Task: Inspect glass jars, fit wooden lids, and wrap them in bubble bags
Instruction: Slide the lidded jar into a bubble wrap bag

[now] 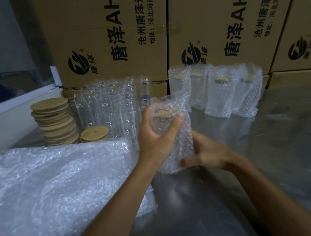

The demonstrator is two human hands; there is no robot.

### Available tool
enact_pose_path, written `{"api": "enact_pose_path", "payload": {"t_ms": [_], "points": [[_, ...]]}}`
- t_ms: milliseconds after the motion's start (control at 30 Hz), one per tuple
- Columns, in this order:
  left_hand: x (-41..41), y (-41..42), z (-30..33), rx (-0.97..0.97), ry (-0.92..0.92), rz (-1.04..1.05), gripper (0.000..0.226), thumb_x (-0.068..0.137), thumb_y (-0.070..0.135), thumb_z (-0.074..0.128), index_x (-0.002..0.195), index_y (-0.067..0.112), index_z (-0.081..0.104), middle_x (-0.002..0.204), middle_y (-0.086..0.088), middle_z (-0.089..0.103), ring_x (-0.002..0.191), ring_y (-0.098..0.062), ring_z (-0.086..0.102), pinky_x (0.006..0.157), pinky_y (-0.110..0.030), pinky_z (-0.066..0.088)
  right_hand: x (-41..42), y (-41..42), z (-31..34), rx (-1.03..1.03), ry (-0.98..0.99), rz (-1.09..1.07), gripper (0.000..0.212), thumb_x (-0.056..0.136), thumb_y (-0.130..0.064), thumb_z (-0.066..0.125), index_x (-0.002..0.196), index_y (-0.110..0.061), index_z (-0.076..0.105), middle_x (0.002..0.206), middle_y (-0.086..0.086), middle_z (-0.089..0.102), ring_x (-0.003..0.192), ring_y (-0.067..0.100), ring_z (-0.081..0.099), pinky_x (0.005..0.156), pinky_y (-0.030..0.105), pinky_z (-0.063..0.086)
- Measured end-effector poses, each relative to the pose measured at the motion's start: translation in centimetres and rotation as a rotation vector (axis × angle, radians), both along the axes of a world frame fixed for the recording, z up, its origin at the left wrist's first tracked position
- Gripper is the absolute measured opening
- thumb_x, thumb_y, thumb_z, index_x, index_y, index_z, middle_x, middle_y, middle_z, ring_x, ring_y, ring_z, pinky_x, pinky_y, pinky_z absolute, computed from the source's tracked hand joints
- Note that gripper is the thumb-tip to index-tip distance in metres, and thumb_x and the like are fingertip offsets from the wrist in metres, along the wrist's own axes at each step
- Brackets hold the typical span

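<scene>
1. Left hand (155,136) grips the upper part of a clear glass jar with round wooden lid, sleeved in a bubble bag (172,135), fingers curled round it.
2. Right hand (205,151) holds its lower side; fingers look wrapped behind, partly hidden.
3. Jar held above the grey metal tabletop (265,155).
4. Stack of round wooden lids (55,122) beside bare clear glass jars (113,106); wrapped jars (223,90) stand at the rear right.

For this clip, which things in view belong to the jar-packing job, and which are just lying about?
Job:
jar in bubble bag, held by left hand and right hand
bare jars
wooden lids
bubble bags
wrapped jars

Lying about:
cartons
white ledge
</scene>
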State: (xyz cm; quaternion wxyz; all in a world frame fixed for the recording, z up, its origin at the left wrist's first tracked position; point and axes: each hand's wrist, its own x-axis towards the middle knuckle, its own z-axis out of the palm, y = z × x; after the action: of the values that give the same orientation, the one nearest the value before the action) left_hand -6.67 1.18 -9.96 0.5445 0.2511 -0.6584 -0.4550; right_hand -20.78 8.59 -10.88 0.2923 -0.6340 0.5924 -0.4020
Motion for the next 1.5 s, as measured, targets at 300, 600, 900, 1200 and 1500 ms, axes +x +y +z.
{"api": "enact_pose_path", "payload": {"t_ms": [300,600,900,1200,1500], "points": [[-0.1,0.3,0.7,0.075,0.118,-0.177,0.033,0.076,0.028,0.080,0.107,0.020,0.070,0.103,-0.001,0.075,0.098,-0.016,0.072,0.081,-0.026,0.056,1.2,0.1,1.3,-0.374,-0.252,-0.059,0.058,0.081,-0.016,0.078,0.136,-0.013,0.058,0.134,0.000,0.067,0.129,0.017,0.060,0.107,0.036,0.050],[0.0,0.4,1.2,0.028,0.168,-0.085,0.015,0.084,0.029,0.071,0.097,0.023,0.075,0.101,0.001,0.075,0.097,-0.011,0.071,0.083,-0.023,0.054,2.1,0.3,2.1,-0.419,-0.252,-0.090,0.050,0.086,-0.014,0.069,0.135,-0.009,0.060,0.135,0.001,0.066,0.130,0.011,0.058,0.115,0.040,0.043],[0.2,0.0,1.5,-0.090,0.114,0.177,0.019,0.088,0.038,0.073,0.087,0.023,0.061,0.096,0.005,0.061,0.086,0.004,0.055,0.079,-0.010,0.041,2.7,-0.8,0.9,-0.518,-0.241,-0.377,0.029,0.083,-0.030,0.075,0.105,-0.021,0.059,0.100,-0.011,0.060,0.092,0.003,0.059,0.085,0.027,0.051],[0.1,1.0,1.2,-0.077,0.098,-0.058,0.060,0.076,0.059,0.070,0.125,0.027,0.058,0.128,0.014,0.062,0.123,0.002,0.054,0.104,-0.022,0.044,2.8,-1.2,-0.2,-0.433,-0.110,-0.274,0.080,0.084,-0.058,0.072,0.148,-0.021,0.041,0.143,-0.009,0.054,0.134,0.004,0.051,0.111,0.033,0.044],[-0.1,0.1,0.6,-0.031,-0.024,-0.071,0.078,0.060,0.048,0.086,0.128,0.038,0.048,0.122,0.017,0.062,0.113,-0.001,0.062,0.096,-0.030,0.054,3.1,-0.8,0.1,-0.561,-0.159,-0.241,0.047,0.096,-0.019,0.071,0.137,-0.030,0.051,0.126,-0.008,0.067,0.119,0.014,0.065,0.102,0.051,0.052]]}}
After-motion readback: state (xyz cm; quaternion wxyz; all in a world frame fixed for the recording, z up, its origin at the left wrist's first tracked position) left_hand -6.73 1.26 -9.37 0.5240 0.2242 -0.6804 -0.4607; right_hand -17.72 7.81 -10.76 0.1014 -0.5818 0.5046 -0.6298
